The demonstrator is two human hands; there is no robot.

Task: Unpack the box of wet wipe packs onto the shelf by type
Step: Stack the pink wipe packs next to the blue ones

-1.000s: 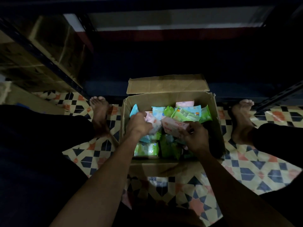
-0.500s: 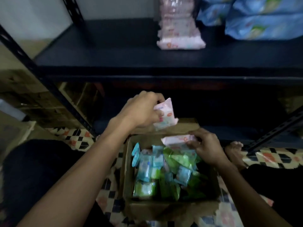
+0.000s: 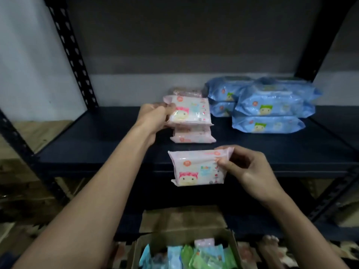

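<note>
My left hand (image 3: pixel 155 118) grips a pink wipe pack (image 3: pixel 191 112) by its left end, right on top of the pink stack (image 3: pixel 192 135) on the dark shelf (image 3: pixel 97 144). My right hand (image 3: pixel 246 171) pinches a second pink pack (image 3: pixel 196 167) by its right end, in the air in front of the shelf's front edge. The cardboard box (image 3: pixel 149 247) stands on the floor below, with blue, green and pink packs inside.
Large blue wipe packs (image 3: pixel 270 109) are stacked on the shelf to the right of the pink stack. Perforated black uprights (image 3: pixel 71 55) frame the shelf. A bare foot (image 3: pixel 272 243) shows right of the box.
Both hands rose out of the box, each with a pink pack. The left hand reached the pink stack on the shelf; the view tilted up from the box to the shelf.
</note>
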